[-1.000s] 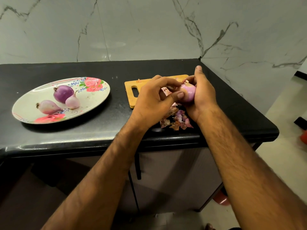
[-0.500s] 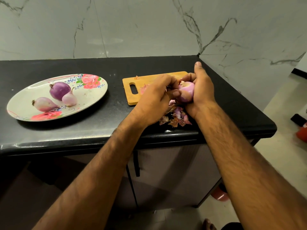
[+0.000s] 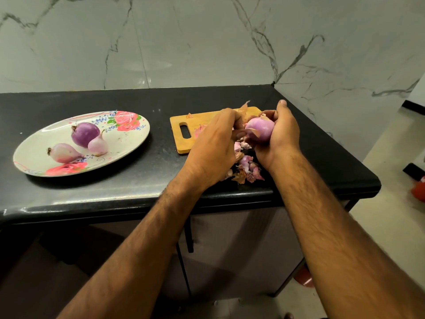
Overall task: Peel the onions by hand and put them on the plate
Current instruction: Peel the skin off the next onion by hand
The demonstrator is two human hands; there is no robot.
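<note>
My right hand [image 3: 281,132] cups a pink, partly peeled onion [image 3: 259,129] above the near edge of the wooden cutting board [image 3: 195,125]. My left hand [image 3: 216,143] sits just left of the onion, fingers curled and pinching a strip of dry skin pulled off its side. Loose peels [image 3: 246,168] lie in a heap on the black counter under my hands. On the floral plate [image 3: 128,143] at the left rest three peeled onions: a dark purple one [image 3: 85,134], a small pale one [image 3: 97,146] and a pinkish one [image 3: 64,153].
The black counter [image 3: 115,192] ends close to my body and drops off at the right. A marble wall stands behind it. Cabinet doors are below, and a red object [image 3: 418,191] lies on the floor at far right.
My left hand has drawn a little left and away from the onion, pulling a strip of skin off it. The onion now shows more in my right hand.
</note>
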